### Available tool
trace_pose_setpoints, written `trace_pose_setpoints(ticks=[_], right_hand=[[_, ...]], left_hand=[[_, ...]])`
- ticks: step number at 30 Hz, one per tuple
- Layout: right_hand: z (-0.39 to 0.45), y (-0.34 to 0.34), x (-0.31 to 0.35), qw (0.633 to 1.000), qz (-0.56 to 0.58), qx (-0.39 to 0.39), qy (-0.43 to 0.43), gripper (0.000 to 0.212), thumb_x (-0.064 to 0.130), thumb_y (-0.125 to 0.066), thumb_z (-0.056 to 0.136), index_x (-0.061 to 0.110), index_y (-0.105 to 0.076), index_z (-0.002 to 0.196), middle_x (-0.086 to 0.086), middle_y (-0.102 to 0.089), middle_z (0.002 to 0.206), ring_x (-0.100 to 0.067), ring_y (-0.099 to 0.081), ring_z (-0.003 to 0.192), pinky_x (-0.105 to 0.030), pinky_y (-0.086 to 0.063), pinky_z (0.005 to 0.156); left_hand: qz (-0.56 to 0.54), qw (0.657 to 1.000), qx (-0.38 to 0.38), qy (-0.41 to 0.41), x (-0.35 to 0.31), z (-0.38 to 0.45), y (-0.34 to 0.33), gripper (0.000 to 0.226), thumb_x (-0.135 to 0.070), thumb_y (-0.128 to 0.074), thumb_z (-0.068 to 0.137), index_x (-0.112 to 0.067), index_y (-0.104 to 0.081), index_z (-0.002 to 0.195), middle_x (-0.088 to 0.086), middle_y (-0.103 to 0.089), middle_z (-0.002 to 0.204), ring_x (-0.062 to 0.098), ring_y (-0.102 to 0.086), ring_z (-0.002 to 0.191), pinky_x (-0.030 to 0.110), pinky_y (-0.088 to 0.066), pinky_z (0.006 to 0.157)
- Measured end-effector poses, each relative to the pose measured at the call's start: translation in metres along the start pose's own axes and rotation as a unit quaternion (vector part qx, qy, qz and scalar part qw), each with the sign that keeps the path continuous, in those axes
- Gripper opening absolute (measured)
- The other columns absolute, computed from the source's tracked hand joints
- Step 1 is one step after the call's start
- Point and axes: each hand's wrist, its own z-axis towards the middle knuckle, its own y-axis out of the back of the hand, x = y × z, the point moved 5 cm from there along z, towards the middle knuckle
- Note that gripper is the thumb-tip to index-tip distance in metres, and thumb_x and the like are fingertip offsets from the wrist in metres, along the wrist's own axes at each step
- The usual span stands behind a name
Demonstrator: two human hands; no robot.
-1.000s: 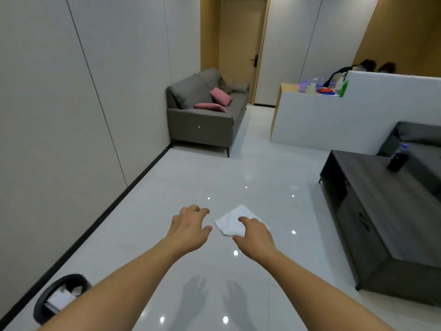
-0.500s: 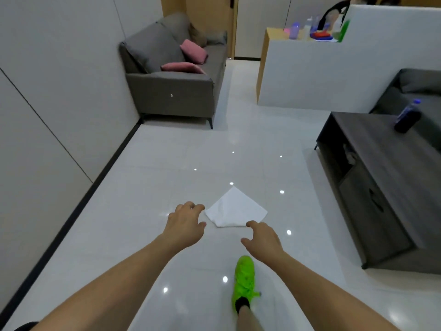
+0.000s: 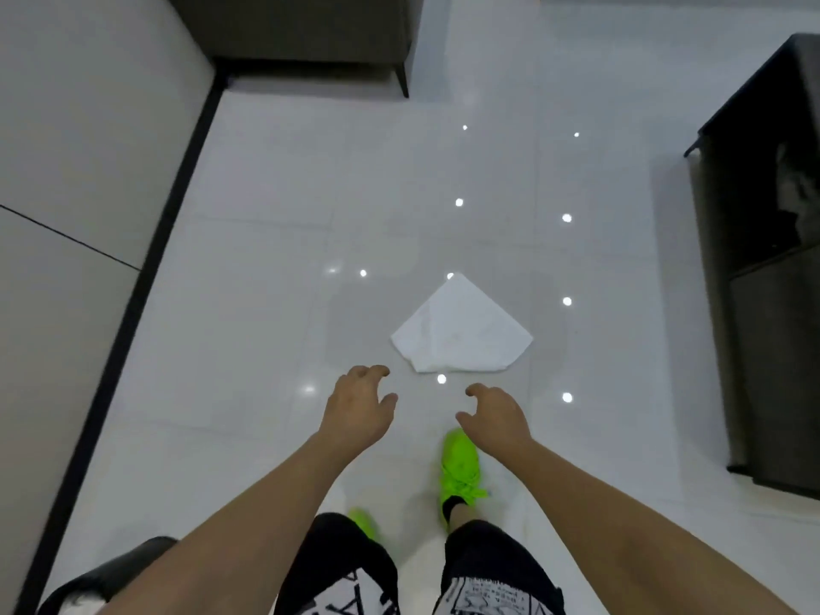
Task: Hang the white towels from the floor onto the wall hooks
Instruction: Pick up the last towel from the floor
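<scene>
At the bottom of the head view, the person's black shorts with white print (image 3: pixel 488 583) fill the near edge, and a dark round bin (image 3: pixel 106 574) sits low at the left beside the wall. Just ahead, a bright green shoe (image 3: pixel 461 468) is planted on the glossy white floor (image 3: pixel 248 330), with a second green shoe (image 3: pixel 364 523) partly hidden behind the left forearm. Both bare arms reach forward and down. The left hand (image 3: pixel 357 412) hangs above the floor with its fingers loosely curled, its grip holding nothing; the right hand (image 3: pixel 499 419) is the same, fingers relaxed and curved, its grip empty. Just beyond the fingertips of both hands lies the white towel (image 3: pixel 461 332), folded flat on the floor with one corner pointing away, touched by neither hand. To the right stands a dark cabinet (image 3: pixel 772 304). A pale wall (image 3: pixel 80 170) with a black baseboard runs along the left. Farthest off, the base of a grey sofa (image 3: pixel 306 28) rests on the floor at the top.
</scene>
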Motion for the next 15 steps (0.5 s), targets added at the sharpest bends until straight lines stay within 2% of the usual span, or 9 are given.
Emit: trace_pose_setpoints(ticks=[6, 11, 15], right_hand=[[0.119, -0.057, -0.014, 0.998, 0.023, 0.048, -0.033, 0.049, 0.035, -0.061, 0.089, 0.018, -0.054, 0.134, -0.009, -0.061, 0.112, -0.026, -0.059, 0.107, -0.032, -0.046, 0.085], [0.25, -0.149, -0.045, 0.994, 0.035, 0.066, -0.074, 0.048, 0.031, -0.059, 0.09, 0.017, -0.052, 0.135, -0.011, -0.059, 0.117, -0.03, -0.056, 0.112, -0.034, -0.045, 0.086], [0.34, -0.229, -0.072, 0.993, 0.002, 0.092, -0.077, 0.045, 0.03, -0.058, 0.092, 0.017, -0.051, 0.134, -0.012, -0.058, 0.118, -0.033, -0.054, 0.113, -0.038, -0.046, 0.088]], left_hand=[[0.011, 0.998, 0.06, 0.017, 0.041, 0.12, -0.061, 0.043, -0.026, -0.06, 0.092, -0.013, -0.056, 0.133, 0.014, -0.055, 0.131, 0.028, -0.049, 0.123, 0.031, -0.037, 0.1], [0.055, 0.988, 0.146, -0.009, 0.099, 0.249, -0.165, 0.044, -0.024, -0.063, 0.09, -0.011, -0.057, 0.131, 0.017, -0.056, 0.129, 0.032, -0.051, 0.12, 0.031, -0.036, 0.101], [0.074, 0.982, 0.171, -0.013, 0.152, 0.334, -0.245, 0.041, -0.029, -0.059, 0.091, -0.017, -0.057, 0.13, 0.013, -0.054, 0.129, 0.029, -0.053, 0.116, 0.029, -0.037, 0.094]])
